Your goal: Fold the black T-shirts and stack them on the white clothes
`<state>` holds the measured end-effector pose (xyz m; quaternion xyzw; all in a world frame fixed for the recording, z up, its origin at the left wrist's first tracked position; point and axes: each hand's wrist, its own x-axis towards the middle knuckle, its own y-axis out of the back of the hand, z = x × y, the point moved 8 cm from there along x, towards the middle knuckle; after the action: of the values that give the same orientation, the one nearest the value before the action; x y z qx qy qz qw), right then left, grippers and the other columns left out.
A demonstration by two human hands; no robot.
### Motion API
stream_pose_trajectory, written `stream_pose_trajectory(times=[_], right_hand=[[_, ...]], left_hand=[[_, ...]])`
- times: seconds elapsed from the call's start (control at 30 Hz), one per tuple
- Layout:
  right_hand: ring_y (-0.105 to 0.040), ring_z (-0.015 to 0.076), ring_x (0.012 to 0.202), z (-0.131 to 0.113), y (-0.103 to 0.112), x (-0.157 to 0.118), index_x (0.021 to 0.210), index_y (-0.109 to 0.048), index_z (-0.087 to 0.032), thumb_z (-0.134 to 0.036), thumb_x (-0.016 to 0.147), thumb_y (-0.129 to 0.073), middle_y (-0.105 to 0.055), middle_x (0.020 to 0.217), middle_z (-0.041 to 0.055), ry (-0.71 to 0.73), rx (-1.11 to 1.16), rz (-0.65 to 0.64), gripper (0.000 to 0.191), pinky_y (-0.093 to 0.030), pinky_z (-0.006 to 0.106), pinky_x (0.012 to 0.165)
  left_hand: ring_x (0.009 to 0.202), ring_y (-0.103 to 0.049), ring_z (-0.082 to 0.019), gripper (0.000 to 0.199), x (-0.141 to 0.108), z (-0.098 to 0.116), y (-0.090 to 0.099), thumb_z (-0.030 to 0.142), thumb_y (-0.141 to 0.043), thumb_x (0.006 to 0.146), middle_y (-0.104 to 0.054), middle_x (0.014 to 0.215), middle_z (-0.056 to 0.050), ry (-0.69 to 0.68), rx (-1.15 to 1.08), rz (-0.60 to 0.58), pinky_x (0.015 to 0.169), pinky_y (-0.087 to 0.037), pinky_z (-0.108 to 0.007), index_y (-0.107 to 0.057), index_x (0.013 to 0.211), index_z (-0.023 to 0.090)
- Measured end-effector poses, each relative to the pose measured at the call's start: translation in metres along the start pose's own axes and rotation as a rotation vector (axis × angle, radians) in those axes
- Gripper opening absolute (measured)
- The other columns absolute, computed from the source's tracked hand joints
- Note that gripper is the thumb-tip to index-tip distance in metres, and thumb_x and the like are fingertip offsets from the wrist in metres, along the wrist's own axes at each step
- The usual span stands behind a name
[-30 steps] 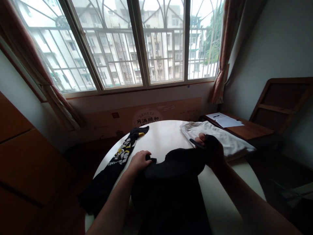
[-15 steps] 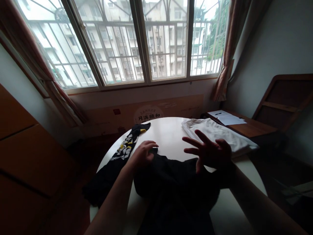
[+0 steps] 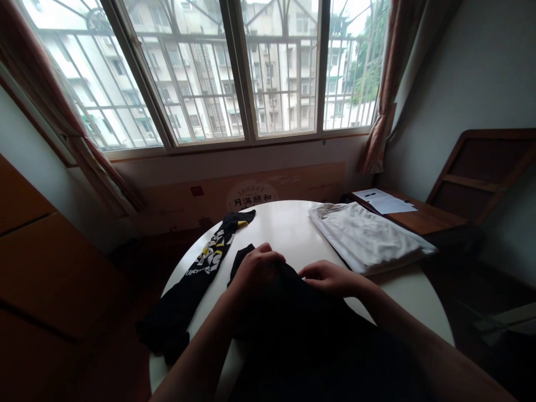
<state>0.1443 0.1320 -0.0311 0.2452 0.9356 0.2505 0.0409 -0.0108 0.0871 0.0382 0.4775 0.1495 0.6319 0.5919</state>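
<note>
Head view: we've the black cloth at the near side of the round white bench, bunched up at its far end & running toward us out of view; it's so dark down there we can't tell where it stops. Our L hand is on its far L part, knuckles up, grip closed on the fabric. Our R hand is at the far R edge, fingertips touching; pinching or just resting, we can't tell. Btwn the two a bit of edge shows; our fingers hide the rest thereabouts.

Just L, w/ a strip of bench btwn, the printed garment, black w/ white & yellow pattern, lies lengthwise along the L rim. Our L forearm blocks part of its near end. On the R the white garment lies flat, folded & a bit creased, near our R hand but apart from it; its outer corner looks to poke past the rim.

Further R, papers w/ what looks like a pen lie on a 2nd, wooden bench, & behind that a brown wooden frame by the wall. Past the far rim: a lettered wall strip, then the window, curtains either side. Far L, an orange-brown cabinet.
</note>
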Motion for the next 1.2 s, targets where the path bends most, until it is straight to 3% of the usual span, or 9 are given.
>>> stream_pose_trajectory(times=[0.2,0.3,0.4,0.5,0.63,0.8,0.97,1.07,1.2], right_hand=[[-0.069,0.0150,0.081,-0.025,-0.023,-0.019,0.128,-0.070,-0.014,-0.049,0.089,-0.072,-0.074,0.102,0.0078,0.007,0.454,-0.415,0.052,-0.053,0.022,0.070],[-0.070,0.0159,0.072,-0.012,-0.016,-0.003,0.139,-0.060,-0.018,-0.051,0.091,-0.068,-0.072,0.101,0.0095,-0.008,0.456,-0.138,0.059,-0.055,0.025,0.060],[-0.067,0.0244,0.111,-0.007,-0.001,0.006,0.150,-0.048,-0.027,-0.037,0.085,-0.076,-0.063,0.132,0.0134,0.146,0.224,0.281,0.071,-0.060,0.039,0.087],[-0.038,0.0305,0.148,-0.016,-0.015,0.010,0.160,-0.031,-0.033,-0.029,0.079,-0.082,-0.037,0.161,0.0122,0.350,0.031,0.349,0.096,-0.037,0.052,0.119],[-0.025,0.0313,0.155,-0.019,-0.019,0.009,0.164,-0.016,-0.033,-0.031,0.077,-0.084,-0.022,0.168,0.0132,0.419,-0.004,0.438,0.111,-0.028,0.053,0.124],[-0.033,0.0338,0.151,-0.024,-0.015,0.011,0.113,-0.070,-0.024,-0.029,0.078,-0.078,-0.046,0.156,0.0110,0.394,-0.113,0.384,0.036,-0.030,0.054,0.122],[-0.066,0.0216,0.095,-0.018,0.019,0.005,0.077,-0.056,-0.020,-0.034,0.081,-0.073,-0.070,0.096,0.0050,0.382,0.079,0.469,0.023,-0.050,0.038,0.097],[-0.048,0.0125,0.064,-0.018,0.046,-0.006,0.070,-0.046,-0.020,-0.045,0.082,-0.072,-0.050,0.067,-0.0030,0.287,0.210,0.554,0.038,-0.043,0.025,0.062],[-0.035,0.0098,0.062,-0.064,0.086,-0.030,0.070,-0.044,-0.020,-0.046,0.078,-0.072,-0.039,0.066,-0.0050,0.348,0.229,0.611,0.039,-0.031,0.022,0.056]], left_hand=[[0.063,-0.055,-0.018,0.019,-0.006,-0.016,0.039,0.033,-0.064,0.074,-0.063,0.073,0.000,0.345,-0.752,0.207,0.057,-0.044,-0.028,-0.068,0.089,0.021],[0.053,-0.046,-0.014,0.028,-0.011,-0.009,0.033,0.047,-0.068,0.074,-0.052,0.062,0.002,0.372,-1.146,0.086,0.048,-0.038,-0.026,-0.058,0.080,0.022],[0.049,-0.041,-0.013,0.042,-0.017,0.002,0.021,0.059,-0.063,0.077,-0.043,0.055,0.002,0.377,-1.389,-0.009,0.044,-0.035,-0.024,-0.046,0.068,0.022],[0.050,-0.042,-0.012,0.058,-0.020,0.015,0.005,0.075,-0.059,0.079,-0.041,0.055,0.002,0.377,-1.457,-0.080,0.045,-0.036,-0.024,-0.040,0.062,0.022],[0.052,-0.040,-0.010,0.066,-0.022,0.037,-0.016,0.063,-0.086,0.054,-0.041,0.057,0.004,0.306,-1.475,-0.260,0.047,-0.035,-0.022,-0.035,0.060,0.021],[0.050,-0.039,-0.008,0.062,-0.032,0.059,-0.023,0.029,-0.091,0.043,-0.043,0.056,0.004,0.248,-1.504,-0.476,0.045,-0.031,-0.020,-0.031,0.056,0.020],[0.055,-0.050,-0.012,0.044,-0.044,0.051,0.039,0.017,-0.085,0.053,-0.052,0.062,0.001,0.122,-1.438,-0.257,0.048,-0.038,-0.021,-0.041,0.060,0.020],[0.052,-0.055,-0.014,0.037,-0.048,0.038,0.089,0.015,-0.086,0.054,-0.059,0.065,0.002,0.120,-1.307,-0.042,0.046,-0.041,-0.022,-0.059,0.077,0.022],[0.079,-0.070,-0.022,0.062,-0.039,0.027,0.141,0.013,-0.090,0.051,-0.075,0.097,-0.003,0.236,-0.962,0.141,0.065,-0.056,-0.025,-0.071,0.110,0.025]])
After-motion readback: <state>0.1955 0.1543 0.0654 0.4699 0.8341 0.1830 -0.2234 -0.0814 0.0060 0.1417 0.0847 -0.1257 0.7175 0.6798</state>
